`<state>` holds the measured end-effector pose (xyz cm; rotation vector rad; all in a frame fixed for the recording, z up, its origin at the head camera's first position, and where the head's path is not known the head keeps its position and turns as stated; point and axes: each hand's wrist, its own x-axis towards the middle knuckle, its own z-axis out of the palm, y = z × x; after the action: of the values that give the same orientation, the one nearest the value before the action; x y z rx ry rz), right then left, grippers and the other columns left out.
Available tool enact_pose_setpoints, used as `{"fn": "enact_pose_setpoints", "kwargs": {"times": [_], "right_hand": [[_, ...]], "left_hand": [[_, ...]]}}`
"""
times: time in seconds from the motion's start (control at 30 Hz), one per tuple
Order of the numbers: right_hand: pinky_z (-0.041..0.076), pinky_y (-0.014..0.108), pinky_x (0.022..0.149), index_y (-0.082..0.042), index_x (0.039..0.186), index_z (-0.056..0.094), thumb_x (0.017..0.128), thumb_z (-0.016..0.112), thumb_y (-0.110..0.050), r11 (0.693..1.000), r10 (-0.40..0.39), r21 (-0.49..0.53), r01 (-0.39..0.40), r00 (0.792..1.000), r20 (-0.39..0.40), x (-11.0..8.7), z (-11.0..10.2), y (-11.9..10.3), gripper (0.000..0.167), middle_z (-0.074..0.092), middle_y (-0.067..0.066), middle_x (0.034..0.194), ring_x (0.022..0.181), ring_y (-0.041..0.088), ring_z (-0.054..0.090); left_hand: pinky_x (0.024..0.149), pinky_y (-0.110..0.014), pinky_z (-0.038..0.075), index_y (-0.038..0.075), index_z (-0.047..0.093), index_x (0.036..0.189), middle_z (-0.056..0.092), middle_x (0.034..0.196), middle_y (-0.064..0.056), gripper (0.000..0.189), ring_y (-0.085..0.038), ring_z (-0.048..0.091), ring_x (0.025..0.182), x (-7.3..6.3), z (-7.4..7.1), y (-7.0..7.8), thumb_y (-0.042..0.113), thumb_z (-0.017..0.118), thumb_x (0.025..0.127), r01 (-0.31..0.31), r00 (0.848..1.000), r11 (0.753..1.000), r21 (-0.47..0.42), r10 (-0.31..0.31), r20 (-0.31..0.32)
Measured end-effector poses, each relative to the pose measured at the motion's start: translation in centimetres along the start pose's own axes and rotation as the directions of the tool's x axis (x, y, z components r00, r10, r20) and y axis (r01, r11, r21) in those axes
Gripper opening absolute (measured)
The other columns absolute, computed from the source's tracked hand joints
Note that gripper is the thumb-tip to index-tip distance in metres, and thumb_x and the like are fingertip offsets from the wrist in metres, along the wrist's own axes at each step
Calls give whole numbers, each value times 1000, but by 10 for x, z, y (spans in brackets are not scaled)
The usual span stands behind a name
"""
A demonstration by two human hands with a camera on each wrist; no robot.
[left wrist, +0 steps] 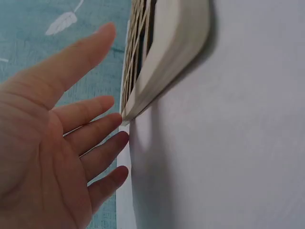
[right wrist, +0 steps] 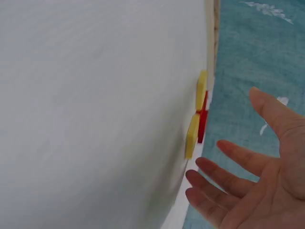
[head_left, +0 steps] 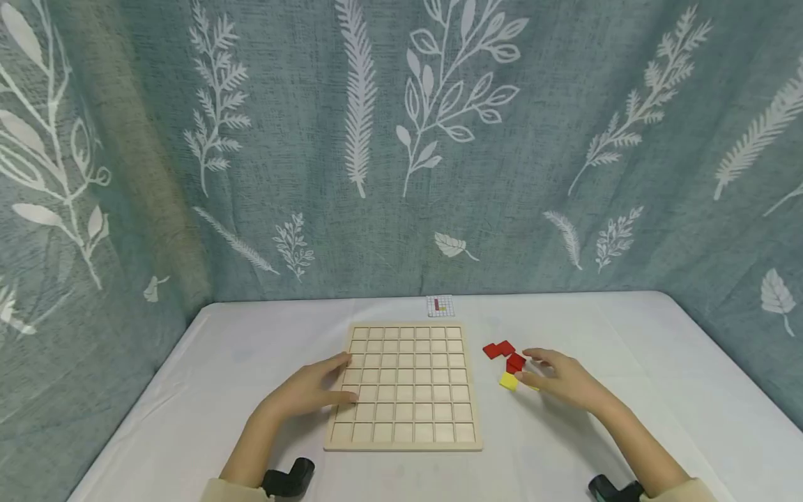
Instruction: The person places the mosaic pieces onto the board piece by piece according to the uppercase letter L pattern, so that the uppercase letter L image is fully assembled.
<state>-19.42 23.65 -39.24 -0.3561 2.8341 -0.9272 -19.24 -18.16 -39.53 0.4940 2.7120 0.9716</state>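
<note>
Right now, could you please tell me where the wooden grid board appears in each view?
Head: wooden grid board, lower centre.
Left wrist: board at top centre, slanting.
Right wrist: board as thin strip, right of centre at top.
Shared landmark: teal curtain, in all three.

We see a grid board (head_left: 404,376) of smooth, matt wood on a surface (head_left: 251,355) dressed in matt, lightly creased cloth. We note smooth-faced red tiles (head_left: 516,361) and yellow tiles (head_left: 509,381), a paper-like card (head_left: 440,307), a matt, coarsely woven cloth curtain (head_left: 376,244), and plastic-looking wrist devices (head_left: 288,480), smooth and dark.
</note>
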Motion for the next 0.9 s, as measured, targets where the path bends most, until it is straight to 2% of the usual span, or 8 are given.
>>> {"fn": "enact_pose_setpoints", "kwargs": {"times": [0.33,0.7,0.9], "right_hand": [[50,44,83,2,119,57,78,72,-29,1000,-8,4,8,1000,-29,-4,-6,21,54,62,14,106,99,31,57],[52,37,76,2,104,66,71,78,-19,997,-48,-56,45,998,-50,4,0,23,41,66,11,97,86,23,59],[51,27,71,-1,98,69,70,79,-13,998,-34,-54,30,997,-62,6,1,29,32,65,3,91,81,16,56]], "left_hand": [[106,-57,22,-2,35,140,29,146,-22,91,-44,25,133,-2,-3,-10,38,77,70,-23,997,999,-34,25,66],[106,-60,17,1,33,142,21,149,-20,96,-44,18,135,-3,-5,-22,34,80,65,-42,993,996,-80,50,106],[107,-60,12,3,28,144,16,151,-20,101,-43,13,137,-2,-5,-27,32,81,63,-46,987,994,-98,61,150]]}}
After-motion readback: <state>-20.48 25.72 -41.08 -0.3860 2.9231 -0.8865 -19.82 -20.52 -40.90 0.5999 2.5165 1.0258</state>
